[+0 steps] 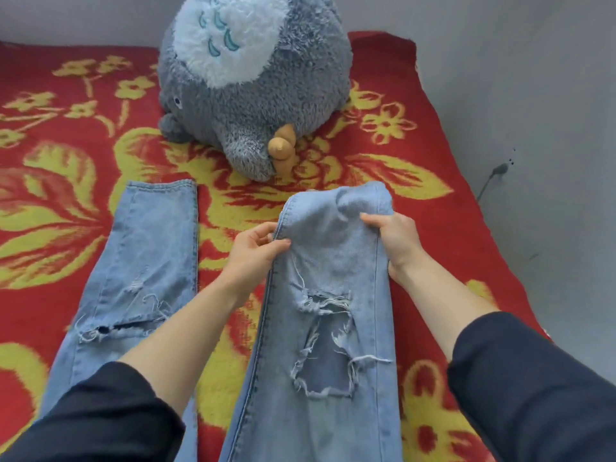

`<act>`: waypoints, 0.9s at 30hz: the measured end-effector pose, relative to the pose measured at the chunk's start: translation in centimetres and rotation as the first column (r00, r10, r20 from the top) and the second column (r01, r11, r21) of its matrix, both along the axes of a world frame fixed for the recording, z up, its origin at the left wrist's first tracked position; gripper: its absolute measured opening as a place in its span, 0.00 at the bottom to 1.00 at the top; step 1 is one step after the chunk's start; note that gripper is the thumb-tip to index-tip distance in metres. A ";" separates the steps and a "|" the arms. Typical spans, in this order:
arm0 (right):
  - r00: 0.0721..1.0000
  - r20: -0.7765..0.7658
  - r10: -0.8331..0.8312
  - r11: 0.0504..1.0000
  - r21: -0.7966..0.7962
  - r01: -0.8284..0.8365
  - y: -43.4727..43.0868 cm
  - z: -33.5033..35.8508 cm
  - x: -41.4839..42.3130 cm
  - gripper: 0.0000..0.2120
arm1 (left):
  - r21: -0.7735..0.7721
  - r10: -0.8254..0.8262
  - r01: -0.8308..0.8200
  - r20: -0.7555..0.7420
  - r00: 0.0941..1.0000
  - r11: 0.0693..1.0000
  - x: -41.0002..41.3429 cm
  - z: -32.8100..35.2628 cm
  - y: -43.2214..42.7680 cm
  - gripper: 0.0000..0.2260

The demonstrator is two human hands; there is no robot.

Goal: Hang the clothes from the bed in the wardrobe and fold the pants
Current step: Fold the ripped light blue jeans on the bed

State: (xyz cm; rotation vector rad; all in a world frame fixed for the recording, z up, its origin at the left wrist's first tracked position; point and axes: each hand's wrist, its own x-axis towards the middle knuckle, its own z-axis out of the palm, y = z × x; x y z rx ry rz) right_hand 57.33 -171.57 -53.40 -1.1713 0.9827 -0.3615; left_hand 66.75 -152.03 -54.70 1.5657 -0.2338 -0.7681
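Denim is held at both side edges of one leg of the jeans (333,261), just short of the hem. The left hand (256,253) pinches the seam between thumb and curled fingers. The right hand (396,241) grips the opposite edge with the thumb on top and the fingers passing under the cloth. This leg runs from bottom centre up to the centre of the frame, and its hem end is raised and curled over above the blanket (66,161). The other leg (153,248) lies flat at left of frame with its hem toward the plush toy (253,95) at top centre. The cloth should handle as soft and limp with moderate weight, and it is unlikely to slip. It will sag wherever it is unsupported. Both knees are ripped, with loose threads that may snag fingers. Hold at the seams or hem, not at the torn openings. Both forearms enter from the lower corners and converge toward the centre. The dark sleeves end short of the bare forearms, and the palms are turned inward toward each other.
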 end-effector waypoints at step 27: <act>0.695 -0.633 0.341 0.872 -0.064 -0.486 12.0 -5.8 -18.4 0.07 | 0.887 -0.734 0.388 -0.088 0.674 0.251 -37.3 -5.3 10.6 0.32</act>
